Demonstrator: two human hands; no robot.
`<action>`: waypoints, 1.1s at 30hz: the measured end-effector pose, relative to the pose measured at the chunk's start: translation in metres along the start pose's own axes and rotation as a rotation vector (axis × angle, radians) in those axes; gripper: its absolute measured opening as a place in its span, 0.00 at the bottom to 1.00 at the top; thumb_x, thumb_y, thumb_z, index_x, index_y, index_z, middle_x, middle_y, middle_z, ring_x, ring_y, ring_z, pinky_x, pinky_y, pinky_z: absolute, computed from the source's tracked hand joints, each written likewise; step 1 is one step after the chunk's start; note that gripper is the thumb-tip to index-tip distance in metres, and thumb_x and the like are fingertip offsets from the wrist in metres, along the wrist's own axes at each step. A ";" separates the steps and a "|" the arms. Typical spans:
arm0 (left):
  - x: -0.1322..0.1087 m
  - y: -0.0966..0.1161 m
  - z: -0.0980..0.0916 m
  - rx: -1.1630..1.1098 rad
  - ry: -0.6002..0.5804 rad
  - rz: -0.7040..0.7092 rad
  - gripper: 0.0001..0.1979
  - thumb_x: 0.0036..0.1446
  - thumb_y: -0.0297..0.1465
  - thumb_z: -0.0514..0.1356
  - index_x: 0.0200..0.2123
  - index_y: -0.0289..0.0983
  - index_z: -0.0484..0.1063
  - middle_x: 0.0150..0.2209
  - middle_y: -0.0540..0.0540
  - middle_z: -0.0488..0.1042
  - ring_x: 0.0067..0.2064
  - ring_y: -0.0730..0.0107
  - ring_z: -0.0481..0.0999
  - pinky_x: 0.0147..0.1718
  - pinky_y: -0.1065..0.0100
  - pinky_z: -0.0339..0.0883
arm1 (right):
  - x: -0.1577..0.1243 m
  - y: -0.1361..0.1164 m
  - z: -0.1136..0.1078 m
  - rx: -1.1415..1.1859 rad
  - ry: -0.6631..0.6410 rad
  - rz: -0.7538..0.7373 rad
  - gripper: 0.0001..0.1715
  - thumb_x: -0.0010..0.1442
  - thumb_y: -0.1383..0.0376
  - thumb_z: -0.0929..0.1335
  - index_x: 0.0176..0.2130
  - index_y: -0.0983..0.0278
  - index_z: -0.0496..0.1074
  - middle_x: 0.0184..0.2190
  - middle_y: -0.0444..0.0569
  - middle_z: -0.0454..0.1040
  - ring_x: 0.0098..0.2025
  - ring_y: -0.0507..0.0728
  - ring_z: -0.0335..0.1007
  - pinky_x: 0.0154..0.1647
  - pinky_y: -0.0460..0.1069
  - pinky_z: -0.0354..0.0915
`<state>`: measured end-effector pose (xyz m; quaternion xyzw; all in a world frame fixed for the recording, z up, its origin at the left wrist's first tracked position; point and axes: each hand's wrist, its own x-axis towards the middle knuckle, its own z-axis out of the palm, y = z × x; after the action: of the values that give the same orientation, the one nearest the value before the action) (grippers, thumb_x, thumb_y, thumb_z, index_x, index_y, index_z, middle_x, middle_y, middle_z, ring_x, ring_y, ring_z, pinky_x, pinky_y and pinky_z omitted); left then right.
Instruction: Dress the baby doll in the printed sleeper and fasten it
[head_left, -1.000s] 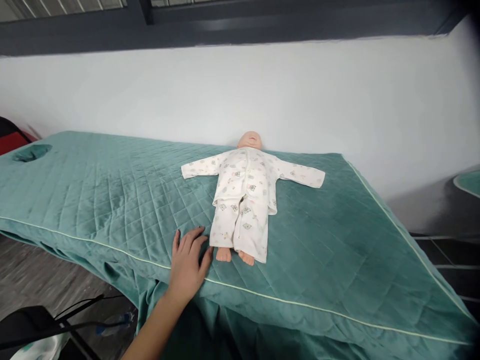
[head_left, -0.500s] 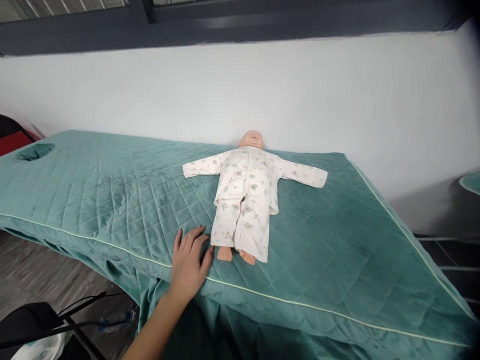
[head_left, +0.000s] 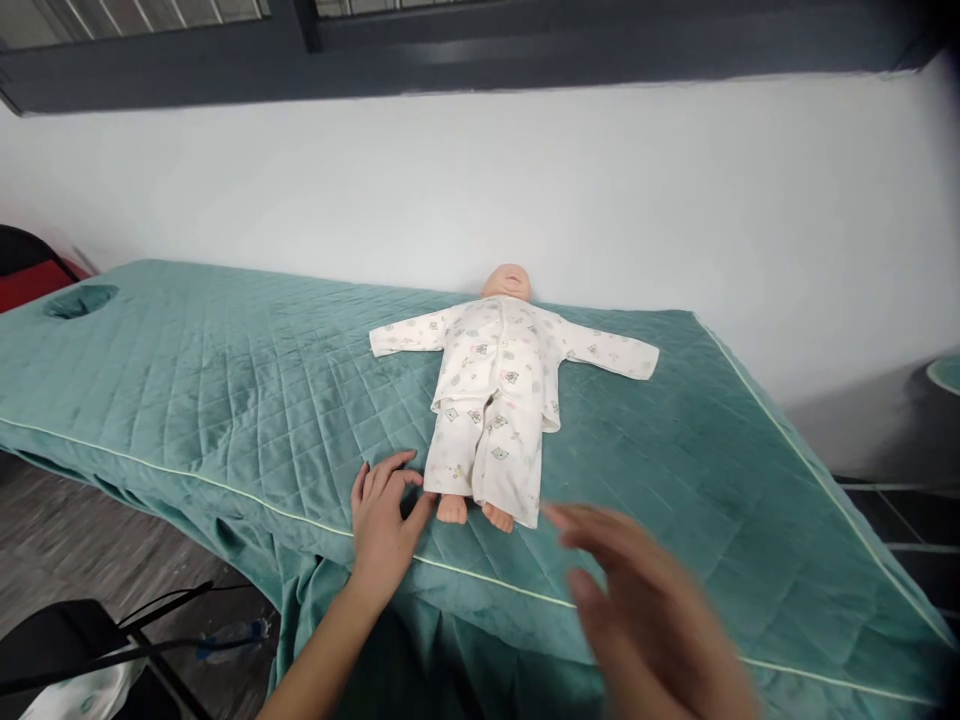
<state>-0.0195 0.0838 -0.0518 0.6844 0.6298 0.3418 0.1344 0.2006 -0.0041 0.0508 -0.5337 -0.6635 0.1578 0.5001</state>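
White wall [head_left: 337, 190] beyond green quilted bed [head_left: 735, 520]; clothed doll [head_left: 496, 370] on its back, head [head_left: 507, 282] at 12 o'clock. Step seems placing hands at trouser hems [head_left: 519, 508]; next move likely calls for gentle hold. Left hand [head_left: 381, 525] at doll's 7 o'clock, bent at hem, pinching cannot tell; right hand [head_left: 645, 600] at 5 o'clock, blurred, open, near hem.

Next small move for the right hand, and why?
I'd probably bring the right hand in to the trouser cuff nearest it on the doll. That hand is blurred, its fingers spread, with nothing visible in its grasp, while the left hand rests beside the other trouser leg, so both legs would be attended.
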 end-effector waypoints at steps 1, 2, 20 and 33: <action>0.001 0.003 0.000 0.000 0.004 -0.014 0.03 0.63 0.35 0.60 0.37 0.43 0.72 0.57 0.46 0.74 0.61 0.57 0.71 0.69 0.40 0.44 | 0.007 0.004 0.016 -0.069 -0.070 -0.004 0.22 0.68 0.69 0.64 0.59 0.53 0.67 0.56 0.53 0.72 0.58 0.62 0.70 0.53 0.59 0.73; 0.001 0.005 0.000 0.000 0.005 -0.025 0.03 0.63 0.34 0.60 0.36 0.43 0.72 0.57 0.46 0.74 0.61 0.57 0.70 0.69 0.40 0.43 | 0.012 0.009 0.032 -0.141 -0.109 -0.023 0.22 0.68 0.69 0.64 0.59 0.53 0.68 0.58 0.52 0.72 0.61 0.63 0.67 0.56 0.60 0.71; -0.008 -0.004 -0.001 -0.211 0.031 0.068 0.05 0.62 0.30 0.57 0.31 0.41 0.67 0.48 0.47 0.79 0.56 0.60 0.75 0.67 0.41 0.52 | 0.031 0.037 0.087 -0.356 -0.083 -0.071 0.08 0.65 0.73 0.64 0.38 0.60 0.70 0.56 0.53 0.73 0.66 0.68 0.59 0.64 0.73 0.56; -0.018 -0.009 0.010 -0.039 0.119 0.170 0.04 0.63 0.32 0.58 0.40 0.40 0.66 0.58 0.39 0.71 0.61 0.54 0.70 0.59 0.46 0.64 | 0.005 0.051 0.055 -0.034 0.017 0.162 0.20 0.71 0.65 0.62 0.61 0.57 0.64 0.61 0.55 0.67 0.63 0.61 0.64 0.61 0.62 0.67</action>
<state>-0.0199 0.0708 -0.0699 0.7112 0.5695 0.4042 0.0803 0.1830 0.0378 -0.0094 -0.5953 -0.6163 0.1818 0.4824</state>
